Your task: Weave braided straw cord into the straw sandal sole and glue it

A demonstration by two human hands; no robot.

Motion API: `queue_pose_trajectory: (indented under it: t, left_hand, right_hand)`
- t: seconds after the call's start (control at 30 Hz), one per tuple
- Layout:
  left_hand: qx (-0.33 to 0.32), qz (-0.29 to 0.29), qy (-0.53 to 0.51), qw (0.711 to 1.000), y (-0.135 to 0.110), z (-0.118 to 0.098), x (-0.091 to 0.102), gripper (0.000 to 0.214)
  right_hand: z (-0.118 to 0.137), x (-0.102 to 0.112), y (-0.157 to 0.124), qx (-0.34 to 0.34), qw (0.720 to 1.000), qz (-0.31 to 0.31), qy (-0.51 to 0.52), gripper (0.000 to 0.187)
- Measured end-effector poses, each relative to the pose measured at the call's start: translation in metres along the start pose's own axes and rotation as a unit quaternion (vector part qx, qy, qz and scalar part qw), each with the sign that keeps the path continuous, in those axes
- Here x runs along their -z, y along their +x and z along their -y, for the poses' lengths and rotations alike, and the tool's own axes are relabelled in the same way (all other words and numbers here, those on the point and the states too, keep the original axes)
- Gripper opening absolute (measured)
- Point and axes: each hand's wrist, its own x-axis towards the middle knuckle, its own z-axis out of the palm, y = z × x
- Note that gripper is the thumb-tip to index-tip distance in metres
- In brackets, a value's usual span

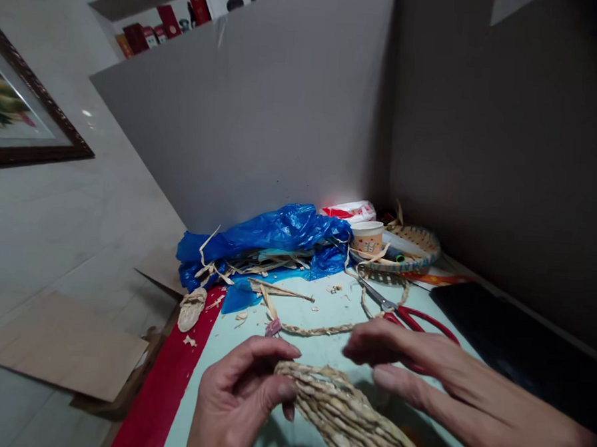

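Note:
My left hand [242, 394] pinches the near end of a woven straw piece [348, 416] that curves across the pale green table [318, 314] toward the lower right. Its thumb and fingers close round the rim of the weave. My right hand [421, 367] reaches in from the right, fingers stretched out flat just above the straw piece, holding nothing. A braided straw strand [317, 330] lies on the table just beyond both hands.
Red-handled scissors [404, 312] lie behind my right hand. Farther back are a blue plastic bag [272, 235] with straw strips, a paper cup [367, 237] and a round woven tray [417, 246]. A dark slab [512, 341] sits at right; cardboard [62, 344] lies on the floor.

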Motion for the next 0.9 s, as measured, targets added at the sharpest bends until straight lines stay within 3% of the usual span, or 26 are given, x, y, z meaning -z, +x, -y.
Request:
queue_pose_trajectory:
  t: [0.03,0.1,0.2,0.37,0.47,0.6,0.7,0.77,0.9]
  left_hand:
    - [-0.001,-0.001,0.003,1.000,0.000,0.001,0.000,0.014]
    - [-0.002,-0.005,0.010,1.000,0.000,0.002,0.000,0.012]
    - [0.002,-0.012,0.019,1.000,0.001,0.003,0.001,0.009]
    - [0.010,-0.033,0.031,0.999,0.002,0.003,0.000,0.012]
    - [0.021,-0.032,0.023,0.999,0.002,0.003,0.000,0.012]
    - [0.048,-0.018,0.013,0.999,0.002,0.002,0.003,0.012]
    - [0.055,-0.014,0.032,0.998,0.003,0.003,0.004,0.010]
    - [0.061,-0.016,0.042,0.997,0.004,0.002,0.003,0.011]
    - [0.086,-0.025,0.048,0.995,0.003,0.000,-0.001,0.013]
  right_hand:
    - [0.007,-0.001,0.007,0.003,0.997,0.057,0.055,0.047]
    - [0.013,-0.004,0.018,-0.013,0.992,0.081,0.094,0.046]
    - [0.011,-0.006,0.024,-0.017,0.996,0.026,0.088,0.050]
    - [0.012,-0.008,0.023,0.002,0.997,0.051,0.054,0.049]
    - [0.009,-0.015,0.021,0.028,0.999,0.007,0.033,0.042]
    - [-0.005,-0.022,0.015,0.152,0.988,-0.026,-0.031,0.034]
    - [-0.009,-0.026,0.014,0.252,0.959,-0.118,-0.056,0.039]
    - [-0.006,-0.027,0.016,0.276,0.947,-0.152,-0.055,0.034]
    - [0.009,-0.026,0.022,0.268,0.959,-0.089,-0.036,0.020]
